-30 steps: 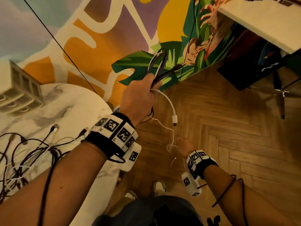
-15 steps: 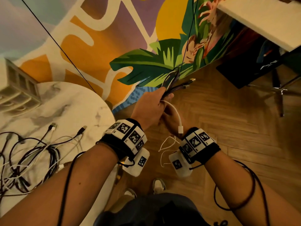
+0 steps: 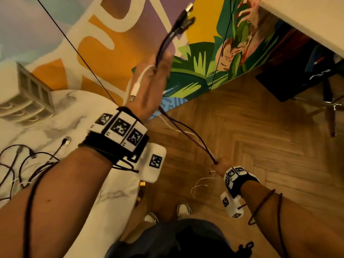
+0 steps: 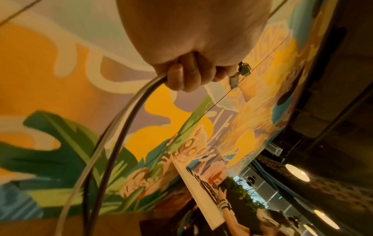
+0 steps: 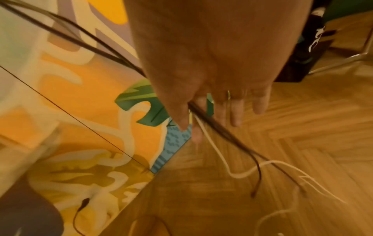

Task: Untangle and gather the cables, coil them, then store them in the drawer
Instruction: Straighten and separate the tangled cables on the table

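Observation:
My left hand [image 3: 152, 84] is raised in front of the wall and grips a bundle of dark and white cables [image 3: 208, 153]. Their plugs [image 3: 186, 17] stick up above the fist, and a white connector [image 3: 135, 88] hangs over the back of the hand. The bundle runs down to my right hand [image 3: 218, 165], low over the floor, where thumb and forefinger pinch it [image 5: 193, 121]. Loose ends [image 5: 256, 178] dangle below. In the left wrist view my fingers [image 4: 189, 75] curl round the cables [image 4: 121, 127]. More tangled cables [image 3: 22, 168] lie on the marble table [image 3: 104, 202].
A white drawer unit [image 3: 24, 97] stands at the back left of the table. The painted wall [image 3: 93, 43] is straight ahead and a taut black cord [image 3: 78, 54] crosses it. A white desk [image 3: 307, 17] and chair legs [image 3: 331, 116] are at the right, above wooden floor [image 3: 270, 146].
The hands were together half a second ago. The left hand has since gone up and the right hand has slid down along the cables, which now stretch between them.

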`<act>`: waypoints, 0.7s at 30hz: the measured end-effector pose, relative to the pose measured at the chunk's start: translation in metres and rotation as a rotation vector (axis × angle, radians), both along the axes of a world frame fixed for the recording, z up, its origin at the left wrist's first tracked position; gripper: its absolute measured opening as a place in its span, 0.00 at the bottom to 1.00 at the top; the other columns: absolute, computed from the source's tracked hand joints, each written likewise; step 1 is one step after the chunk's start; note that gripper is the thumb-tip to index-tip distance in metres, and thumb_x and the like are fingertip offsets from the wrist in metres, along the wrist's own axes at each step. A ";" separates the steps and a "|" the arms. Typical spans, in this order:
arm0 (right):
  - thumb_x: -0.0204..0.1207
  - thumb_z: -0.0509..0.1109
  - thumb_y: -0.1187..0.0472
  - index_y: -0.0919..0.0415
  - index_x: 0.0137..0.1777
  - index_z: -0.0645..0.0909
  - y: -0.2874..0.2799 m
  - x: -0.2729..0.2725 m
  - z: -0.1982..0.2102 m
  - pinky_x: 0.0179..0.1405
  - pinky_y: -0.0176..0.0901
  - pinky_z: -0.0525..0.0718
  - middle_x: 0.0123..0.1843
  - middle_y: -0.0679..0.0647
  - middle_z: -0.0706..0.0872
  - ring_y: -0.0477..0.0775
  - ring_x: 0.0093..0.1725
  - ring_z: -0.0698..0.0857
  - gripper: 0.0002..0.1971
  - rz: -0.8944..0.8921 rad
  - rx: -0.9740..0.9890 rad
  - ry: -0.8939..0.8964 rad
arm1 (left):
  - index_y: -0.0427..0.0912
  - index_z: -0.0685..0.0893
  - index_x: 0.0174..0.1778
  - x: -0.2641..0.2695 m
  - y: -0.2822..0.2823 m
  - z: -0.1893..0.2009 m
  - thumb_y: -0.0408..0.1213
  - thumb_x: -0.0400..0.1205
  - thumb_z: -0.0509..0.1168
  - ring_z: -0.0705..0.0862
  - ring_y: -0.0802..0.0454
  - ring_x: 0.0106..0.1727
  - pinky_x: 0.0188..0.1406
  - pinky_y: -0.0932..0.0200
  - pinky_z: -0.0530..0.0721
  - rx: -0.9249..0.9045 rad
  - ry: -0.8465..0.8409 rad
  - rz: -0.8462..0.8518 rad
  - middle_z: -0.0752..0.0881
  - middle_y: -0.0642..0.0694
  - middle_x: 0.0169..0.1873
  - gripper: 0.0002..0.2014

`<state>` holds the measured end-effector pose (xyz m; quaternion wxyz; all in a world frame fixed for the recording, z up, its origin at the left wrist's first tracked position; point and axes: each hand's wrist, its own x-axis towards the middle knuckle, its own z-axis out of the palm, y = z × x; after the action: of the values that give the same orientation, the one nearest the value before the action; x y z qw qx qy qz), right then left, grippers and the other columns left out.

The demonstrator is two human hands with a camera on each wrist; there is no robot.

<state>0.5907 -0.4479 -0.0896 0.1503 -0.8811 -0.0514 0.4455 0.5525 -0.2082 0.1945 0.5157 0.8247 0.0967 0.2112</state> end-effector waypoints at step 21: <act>0.84 0.59 0.50 0.52 0.24 0.62 0.089 -0.019 0.128 0.22 0.35 0.63 0.20 0.42 0.63 0.42 0.18 0.62 0.24 -0.111 0.820 -0.204 | 0.47 0.69 0.25 0.019 -0.018 -0.027 0.42 0.81 0.66 0.62 0.53 0.16 0.23 0.56 0.65 -0.482 0.252 0.038 0.65 0.53 0.13 0.19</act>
<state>0.5720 -0.3586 0.0380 0.5061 -0.7894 -0.1912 0.2901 0.5718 -0.2264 0.1675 0.6769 0.6960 0.2231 0.0873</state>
